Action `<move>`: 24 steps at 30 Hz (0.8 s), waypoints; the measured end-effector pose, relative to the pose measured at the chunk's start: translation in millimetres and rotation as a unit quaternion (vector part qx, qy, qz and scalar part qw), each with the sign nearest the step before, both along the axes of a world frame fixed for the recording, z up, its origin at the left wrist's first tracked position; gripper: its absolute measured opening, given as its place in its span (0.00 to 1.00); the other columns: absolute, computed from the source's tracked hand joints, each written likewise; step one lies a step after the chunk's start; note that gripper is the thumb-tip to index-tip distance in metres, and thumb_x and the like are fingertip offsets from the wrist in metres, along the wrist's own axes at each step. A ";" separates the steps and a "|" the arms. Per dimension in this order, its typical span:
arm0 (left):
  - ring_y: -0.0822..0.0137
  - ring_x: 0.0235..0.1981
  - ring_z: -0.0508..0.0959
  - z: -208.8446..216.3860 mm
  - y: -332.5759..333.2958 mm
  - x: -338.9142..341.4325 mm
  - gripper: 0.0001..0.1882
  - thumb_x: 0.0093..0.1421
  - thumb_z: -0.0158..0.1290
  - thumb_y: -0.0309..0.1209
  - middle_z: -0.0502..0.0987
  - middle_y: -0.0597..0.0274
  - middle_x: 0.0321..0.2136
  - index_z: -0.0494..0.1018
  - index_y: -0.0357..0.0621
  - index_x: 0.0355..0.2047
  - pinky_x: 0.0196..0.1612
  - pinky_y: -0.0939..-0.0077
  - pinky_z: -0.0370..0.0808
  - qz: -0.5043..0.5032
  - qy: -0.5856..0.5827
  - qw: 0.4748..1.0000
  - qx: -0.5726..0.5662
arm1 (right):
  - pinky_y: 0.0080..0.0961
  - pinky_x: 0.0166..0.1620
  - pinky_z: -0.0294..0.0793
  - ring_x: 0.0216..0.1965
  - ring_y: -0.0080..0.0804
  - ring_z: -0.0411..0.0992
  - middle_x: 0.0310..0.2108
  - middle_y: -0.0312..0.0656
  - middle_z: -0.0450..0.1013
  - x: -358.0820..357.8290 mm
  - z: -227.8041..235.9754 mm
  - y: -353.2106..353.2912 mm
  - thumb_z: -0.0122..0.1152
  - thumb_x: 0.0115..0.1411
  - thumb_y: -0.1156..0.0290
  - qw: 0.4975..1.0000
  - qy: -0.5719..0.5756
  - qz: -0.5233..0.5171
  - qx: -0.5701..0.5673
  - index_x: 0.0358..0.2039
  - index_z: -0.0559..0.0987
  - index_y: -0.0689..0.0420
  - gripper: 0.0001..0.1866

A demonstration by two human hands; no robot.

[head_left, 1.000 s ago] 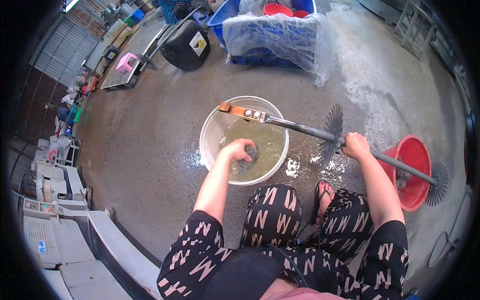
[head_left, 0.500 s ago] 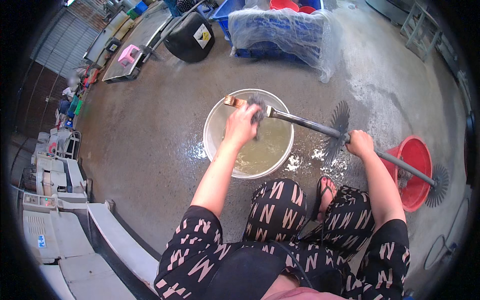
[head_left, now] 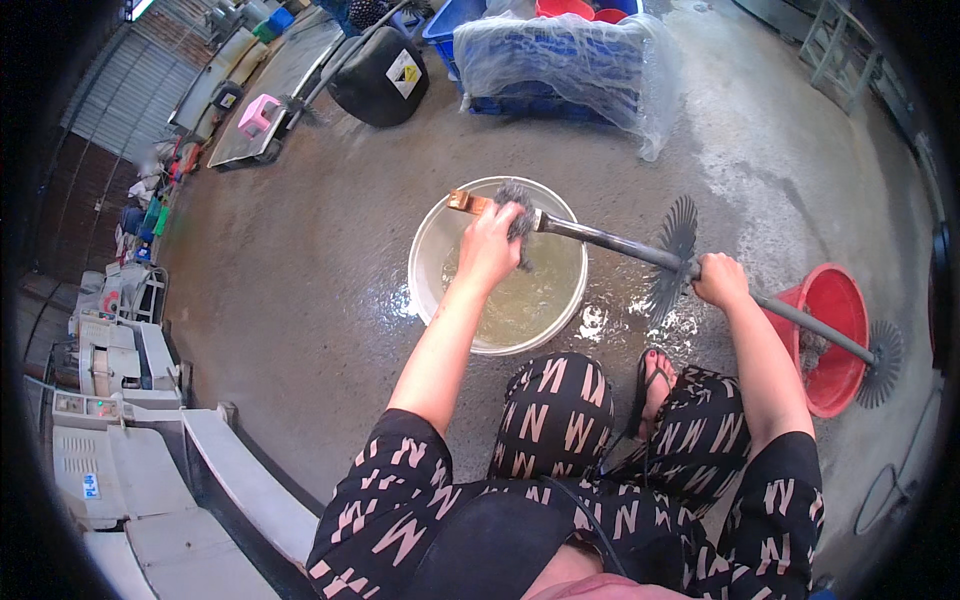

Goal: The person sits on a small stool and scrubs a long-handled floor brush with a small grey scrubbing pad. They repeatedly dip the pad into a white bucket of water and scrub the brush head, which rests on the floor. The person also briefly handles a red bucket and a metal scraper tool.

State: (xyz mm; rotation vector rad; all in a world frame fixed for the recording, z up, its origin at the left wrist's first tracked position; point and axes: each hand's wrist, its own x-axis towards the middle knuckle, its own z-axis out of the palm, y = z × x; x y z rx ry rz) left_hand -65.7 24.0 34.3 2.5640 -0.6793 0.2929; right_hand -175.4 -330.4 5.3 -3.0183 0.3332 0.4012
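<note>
My left hand (head_left: 488,245) is closed around a dark grey, fuzzy scouring pad (head_left: 516,208), pressed on a long metal shaft (head_left: 605,239) near its flat copper-coloured end (head_left: 466,202). The fingers partly hide the pad. My right hand (head_left: 721,280) grips the shaft just right of a dark toothed disc (head_left: 678,250) mounted on it. A second toothed disc (head_left: 881,364) sits at the shaft's far right end. The shaft slants down to the right, its copper end over a round white tub (head_left: 414,285) of cloudy water.
Under the shaft's right part stands a red bucket (head_left: 845,320) with something grey inside. Farther off are a blue crate (head_left: 550,107) draped with clear plastic, a black jerrycan (head_left: 365,85) and a pink stool (head_left: 260,114). Grey machinery (head_left: 180,490) is at left; the floor is wet.
The left hand and pad have shifted very slightly right along the shaft, and the pad looks less blurred. My right hand keeps its grip; the view has tilted a little.
</note>
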 end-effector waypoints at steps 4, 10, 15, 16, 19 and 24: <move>0.51 0.40 0.76 18.1 10.9 -3.1 0.19 0.44 0.60 0.25 0.75 0.53 0.35 0.72 0.49 0.39 0.43 0.60 0.73 0.005 0.034 0.999 -0.020 | 0.41 0.42 0.76 0.36 0.48 0.76 0.32 0.52 0.77 2.5 1.1 -0.5 0.59 0.46 0.66 1.000 -0.012 0.001 0.004 0.29 0.82 0.56 0.11; 0.50 0.40 0.75 14.5 -18.5 51.7 0.19 0.45 0.60 0.25 0.74 0.52 0.33 0.72 0.48 0.40 0.42 0.59 0.72 0.032 -0.024 0.999 -0.004 | 0.41 0.41 0.76 0.36 0.48 0.76 0.31 0.52 0.77 4.9 0.8 1.3 0.59 0.46 0.66 1.000 -0.004 0.007 0.006 0.29 0.82 0.55 0.10; 0.49 0.40 0.75 3.5 0.6 11.9 0.20 0.44 0.60 0.25 0.74 0.53 0.34 0.72 0.48 0.40 0.44 0.58 0.72 0.003 -0.012 0.998 -0.055 | 0.41 0.42 0.75 0.37 0.49 0.76 0.32 0.52 0.76 0.3 1.3 3.5 0.59 0.46 0.66 1.000 -0.002 0.002 0.017 0.30 0.81 0.56 0.11; 0.50 0.40 0.75 -0.3 2.9 2.8 0.20 0.44 0.60 0.25 0.74 0.53 0.35 0.72 0.48 0.40 0.44 0.59 0.73 0.004 0.009 0.999 -0.045 | 0.42 0.43 0.75 0.37 0.49 0.76 0.32 0.53 0.76 -0.1 1.6 0.9 0.60 0.45 0.66 1.000 -0.004 -0.006 0.017 0.31 0.81 0.56 0.12; 0.50 0.42 0.75 -26.7 18.9 -28.6 0.21 0.43 0.61 0.25 0.74 0.53 0.37 0.72 0.48 0.41 0.45 0.59 0.73 0.014 0.101 0.995 0.017 | 0.42 0.43 0.75 0.37 0.49 0.76 0.32 0.53 0.76 -0.5 -2.0 -5.2 0.60 0.45 0.66 1.000 -0.006 -0.004 0.015 0.30 0.81 0.57 0.12; 0.51 0.44 0.75 -61.4 41.9 -22.2 0.23 0.43 0.62 0.26 0.74 0.51 0.39 0.72 0.49 0.42 0.46 0.60 0.73 0.067 0.195 0.973 0.102 | 0.41 0.43 0.75 0.37 0.48 0.76 0.32 0.50 0.77 1.9 1.2 -1.2 0.59 0.46 0.67 1.000 0.009 0.001 0.013 0.30 0.82 0.54 0.10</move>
